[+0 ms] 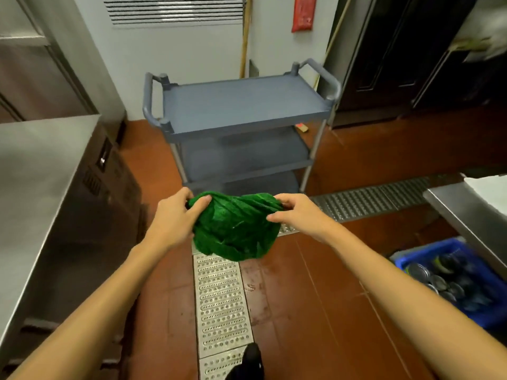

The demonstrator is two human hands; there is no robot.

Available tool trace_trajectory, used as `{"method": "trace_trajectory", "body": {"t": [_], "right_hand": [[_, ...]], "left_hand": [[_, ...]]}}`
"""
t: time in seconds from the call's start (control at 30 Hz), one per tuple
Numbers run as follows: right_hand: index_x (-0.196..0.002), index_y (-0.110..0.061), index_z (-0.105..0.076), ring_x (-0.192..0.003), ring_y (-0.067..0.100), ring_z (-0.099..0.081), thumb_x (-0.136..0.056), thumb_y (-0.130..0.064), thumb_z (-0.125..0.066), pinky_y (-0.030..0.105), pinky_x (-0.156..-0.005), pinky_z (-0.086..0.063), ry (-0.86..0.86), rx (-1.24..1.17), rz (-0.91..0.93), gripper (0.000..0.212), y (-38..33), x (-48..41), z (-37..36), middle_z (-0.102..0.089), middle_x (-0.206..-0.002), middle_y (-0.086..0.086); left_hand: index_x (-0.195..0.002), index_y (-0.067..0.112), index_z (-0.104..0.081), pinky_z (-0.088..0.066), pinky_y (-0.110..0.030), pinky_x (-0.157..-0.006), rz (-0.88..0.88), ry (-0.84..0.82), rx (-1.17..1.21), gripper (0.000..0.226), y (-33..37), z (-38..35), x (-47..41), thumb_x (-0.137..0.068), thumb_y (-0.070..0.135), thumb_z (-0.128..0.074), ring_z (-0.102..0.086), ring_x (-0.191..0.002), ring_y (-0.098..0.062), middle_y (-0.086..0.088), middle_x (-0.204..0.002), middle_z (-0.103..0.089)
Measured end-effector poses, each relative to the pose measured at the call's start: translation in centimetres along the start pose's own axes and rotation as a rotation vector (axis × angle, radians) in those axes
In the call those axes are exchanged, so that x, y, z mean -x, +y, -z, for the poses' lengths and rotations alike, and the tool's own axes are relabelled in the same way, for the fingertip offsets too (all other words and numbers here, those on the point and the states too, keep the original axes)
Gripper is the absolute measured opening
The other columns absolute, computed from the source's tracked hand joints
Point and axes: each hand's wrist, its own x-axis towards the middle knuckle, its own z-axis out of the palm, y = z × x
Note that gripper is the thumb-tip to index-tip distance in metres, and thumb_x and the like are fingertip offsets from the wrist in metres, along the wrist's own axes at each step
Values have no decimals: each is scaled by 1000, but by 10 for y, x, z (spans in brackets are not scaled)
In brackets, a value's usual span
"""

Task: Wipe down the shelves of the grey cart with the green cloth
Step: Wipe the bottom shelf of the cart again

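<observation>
The grey cart [241, 105] stands ahead of me against the wall, with three bare shelves and a handle at each end. In front of it, in the air above the floor, I hold the bunched green cloth [236, 229] between both hands. My left hand [175, 215] grips the cloth's left side with the thumb over its top. My right hand [299, 212] pinches its right upper edge. Both hands are a short way in front of the cart's lower shelves and touch none of them.
A steel counter [41, 165] runs along the left. At right are another steel table [466, 212] and a blue crate of metal lids [461, 272] on the floor. Metal drain grates [222, 303] cross the red tiles. Broom handles [245, 37] lean behind the cart.
</observation>
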Motion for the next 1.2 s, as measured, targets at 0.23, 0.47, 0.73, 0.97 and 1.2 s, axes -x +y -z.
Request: {"method": "trace_trajectory", "body": {"t": [0.23,0.47,0.73,0.97,1.2], "right_hand": [[-107,-24,-74,-92,10,-69,-77,-35,-83,38,-86,-58,139,194,13,33,8,-99,75,-74,-99,-8],[-86,-22,-67,-75,8,-62,-79,-41,-81,29,-64,-44,211,310,-1,24,21,-202,154,-67,-82,-7],[-99,-25,-67,-101,13,-66,-85,-28,-77,40,-90,-54,16,182,-114,18,52,-309,212,-71,-105,-5],[-102,-28,-73,-99,5,-69,-83,-6,-76,30,-96,-53,-162,73,-157,28,59,-385,238,-74,-103,-9],[-115,-29,-70,-112,1,-64,-77,17,-64,15,-82,-53,-332,-135,-127,60,48,-448,208,-72,-115,-12]], "left_hand": [[-67,9,-42,-28,-40,-63,-71,-40,-84,51,17,-42,-124,-101,47,-52,-51,-67,-31,-8,-63,-50],[-84,8,-74,-46,-35,-91,-40,-119,122,36,28,-70,-219,-95,42,-66,-59,-104,-12,4,-113,-62],[-61,23,-46,-40,-35,-67,225,-185,457,56,30,-104,-296,-58,54,-91,-59,-69,-21,-16,-67,-54],[-64,12,-49,-34,-35,-68,369,-254,540,67,11,-125,-346,-72,73,-75,-48,-65,-15,1,-66,-50],[-108,41,-74,-44,-21,-105,310,-475,301,41,-26,-176,-385,-74,27,-89,-60,-120,2,17,-122,-70]]}}
